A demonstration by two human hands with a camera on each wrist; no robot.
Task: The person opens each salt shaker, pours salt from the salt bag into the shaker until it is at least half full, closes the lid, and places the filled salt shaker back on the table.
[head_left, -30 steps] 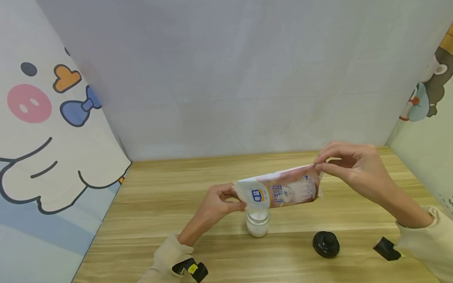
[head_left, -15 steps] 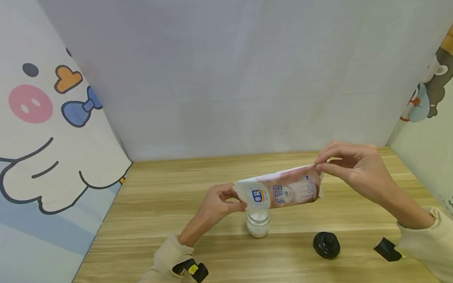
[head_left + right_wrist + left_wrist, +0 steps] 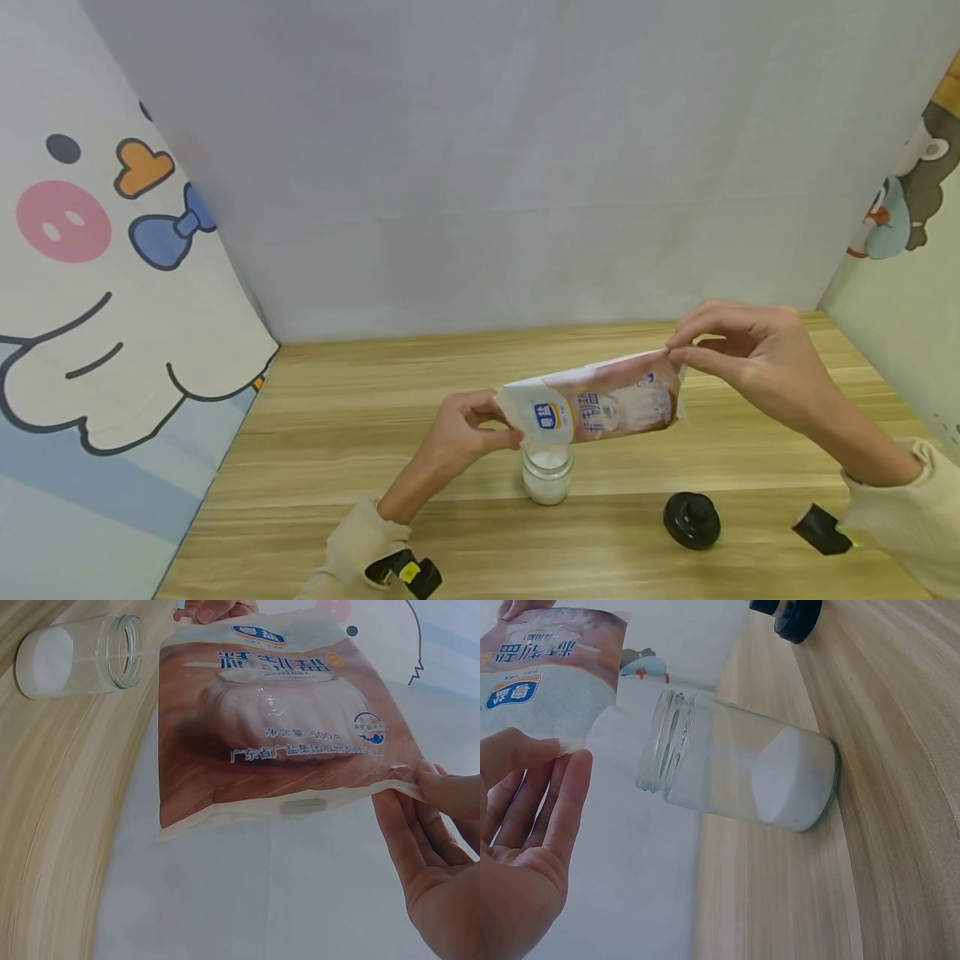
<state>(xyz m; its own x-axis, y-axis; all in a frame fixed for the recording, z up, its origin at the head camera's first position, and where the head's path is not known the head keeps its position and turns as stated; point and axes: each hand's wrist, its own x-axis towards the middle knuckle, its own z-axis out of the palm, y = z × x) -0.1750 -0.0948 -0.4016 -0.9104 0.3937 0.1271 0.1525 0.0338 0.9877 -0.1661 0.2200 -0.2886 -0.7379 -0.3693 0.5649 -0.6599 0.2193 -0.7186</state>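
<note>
Nothing visibly moved since earlier frame: left hand [image 3: 461,432] lower, right hand [image 3: 759,354] higher, each grip pinching tilted salt bag [image 3: 600,402]

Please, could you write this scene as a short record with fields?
Left hand: pinches the packet at its lower end
Right hand: pinches the packet's raised end
Packet: tilted, lower end above the jar
Jar: clear glass, upright, open, partly filled with white material
Stream: faint and white, seemingly from packet into jar
Black lid: on the table, apart from the jar

Bag [image 3: 594,403] partly over jar [image 3: 547,483], seemingly; lid [image 3: 692,521] right.
</note>
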